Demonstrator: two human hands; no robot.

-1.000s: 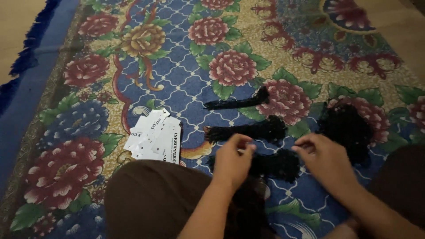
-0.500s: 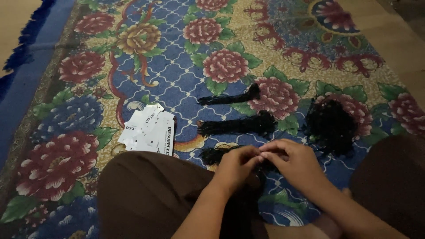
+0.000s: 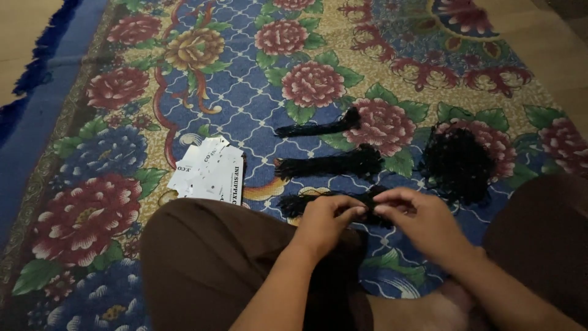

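Partly hidden black bundle [image 3: 306, 203] under hands

Three cord bundles [image 3: 331, 164] lie in a row on the rug [image 3: 92, 110], cards [image 3: 211, 175] left, a loose pile [image 3: 458, 162] right.

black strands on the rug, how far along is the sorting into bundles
Two tidy bundles look finished: a thin one and a thicker one lying side by side on the rug. A third bundle is in hand: the left hand and right hand pinch its strands together. Left over is the loose tangled pile to the right. White cards lie untouched by the knee.
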